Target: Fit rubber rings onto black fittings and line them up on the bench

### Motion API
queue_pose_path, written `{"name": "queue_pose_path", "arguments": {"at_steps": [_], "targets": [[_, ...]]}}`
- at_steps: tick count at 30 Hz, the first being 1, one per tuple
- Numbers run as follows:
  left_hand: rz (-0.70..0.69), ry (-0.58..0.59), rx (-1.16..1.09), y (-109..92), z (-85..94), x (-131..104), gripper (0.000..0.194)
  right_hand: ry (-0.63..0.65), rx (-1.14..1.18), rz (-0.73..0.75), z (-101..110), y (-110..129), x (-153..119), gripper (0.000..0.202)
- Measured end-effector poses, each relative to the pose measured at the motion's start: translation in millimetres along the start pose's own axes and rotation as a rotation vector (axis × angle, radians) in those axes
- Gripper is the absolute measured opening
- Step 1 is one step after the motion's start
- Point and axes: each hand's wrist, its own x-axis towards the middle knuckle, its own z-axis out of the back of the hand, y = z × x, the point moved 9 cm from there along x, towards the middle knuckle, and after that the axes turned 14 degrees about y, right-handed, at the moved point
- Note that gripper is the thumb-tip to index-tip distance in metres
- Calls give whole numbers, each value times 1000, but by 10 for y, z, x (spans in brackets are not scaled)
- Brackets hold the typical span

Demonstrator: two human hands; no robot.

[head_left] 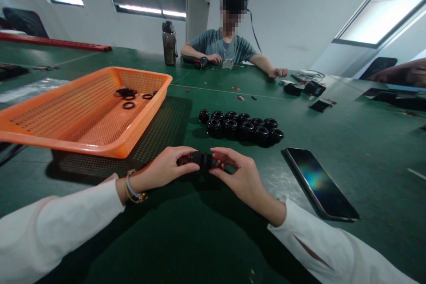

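Note:
A small black cylindrical part (201,159), grooved around its middle, is between my two hands just above the green table. My left hand (171,165) pinches its left end with thumb and fingers. On the right end, the thumb and fingertips of my right hand (241,173) close on the same part. Beyond my hands, several similar glossy black cylindrical parts (246,128) stand in two rough rows, with round openings on top. To the left, an orange perforated basket (83,143) holds several thin black rings (128,105).
A smartphone (321,184) lies right of my right hand. Across the green table (199,248), a co-worker (229,46) sits near a water bottle (169,44) and a black power tool (199,62). Small black electronic parts (313,88) lie at the back right.

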Motion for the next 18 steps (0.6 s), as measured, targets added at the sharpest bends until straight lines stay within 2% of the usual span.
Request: {"name": "queue_pose_path", "arguments": {"at_steps": [5, 18], "targets": [[-20, -7, 13, -15, 3, 0, 32, 20, -16, 13, -8, 26, 3, 29], [4, -3, 17, 4, 0, 1, 33, 19, -46, 2, -8, 30, 12, 27]]}}
